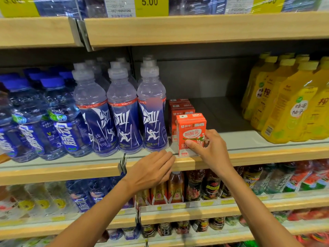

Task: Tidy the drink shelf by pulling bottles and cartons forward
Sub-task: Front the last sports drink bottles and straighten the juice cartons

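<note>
Flat on the shelf (267,155) edge, lower centre: left hand (153,172), fingers straight, empty. Just right of it: right hand (211,148) pinching the carton (191,134), mid-frame, at the very front. Might topple off if pulled further; narrow base.

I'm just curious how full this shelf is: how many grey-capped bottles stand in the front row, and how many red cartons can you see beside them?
Grey-capped bottles, front row: 3
Red cartons: 3, the front one gripped by the right hand
Total: 6
</note>
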Demonstrator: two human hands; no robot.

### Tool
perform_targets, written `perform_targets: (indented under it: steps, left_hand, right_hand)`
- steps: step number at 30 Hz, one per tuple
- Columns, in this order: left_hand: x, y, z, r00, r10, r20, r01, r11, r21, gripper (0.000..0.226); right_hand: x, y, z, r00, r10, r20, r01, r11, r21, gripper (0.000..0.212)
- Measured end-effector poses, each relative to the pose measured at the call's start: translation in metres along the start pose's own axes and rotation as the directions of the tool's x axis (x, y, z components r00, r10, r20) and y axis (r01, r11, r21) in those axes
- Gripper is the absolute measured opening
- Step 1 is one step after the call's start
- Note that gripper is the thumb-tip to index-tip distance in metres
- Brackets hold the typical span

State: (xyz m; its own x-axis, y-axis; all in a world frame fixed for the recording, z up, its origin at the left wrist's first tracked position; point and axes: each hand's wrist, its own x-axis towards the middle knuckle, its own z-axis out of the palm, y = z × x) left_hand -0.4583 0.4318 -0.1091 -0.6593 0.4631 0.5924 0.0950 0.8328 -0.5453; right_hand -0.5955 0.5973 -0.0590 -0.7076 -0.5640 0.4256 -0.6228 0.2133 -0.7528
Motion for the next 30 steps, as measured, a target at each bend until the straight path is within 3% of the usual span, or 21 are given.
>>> perform_targets:
  steps: [4,14,26,30]
  left_hand:
    - [-0.005,0.001,0.004,0.999,0.025,-0.024,-0.024,0.999,0.044,0.038]
    - [-0.006,0.002,0.004,0.999,0.018,-0.045,-0.016,0.999,0.043,0.037]
    - [-0.001,0.004,0.002,0.999,-0.020,-0.036,0.021,1.000,0.012,0.034]
    - [0.004,0.004,-0.011,0.993,-0.119,0.026,0.121,0.989,-0.085,0.032]
  right_hand:
    - [0.002,0.003,0.010,0.996,0.033,-0.080,-0.033,0.999,0.002,0.057]
    - [0.010,0.003,0.031,0.982,0.063,-0.177,-0.059,0.998,0.024,0.061]
    - [0.013,0.005,0.040,0.978,0.046,-0.204,-0.048,0.999,-0.006,0.059]
    - [0.006,0.006,0.033,0.985,0.041,-0.170,-0.041,0.999,0.002,0.060]
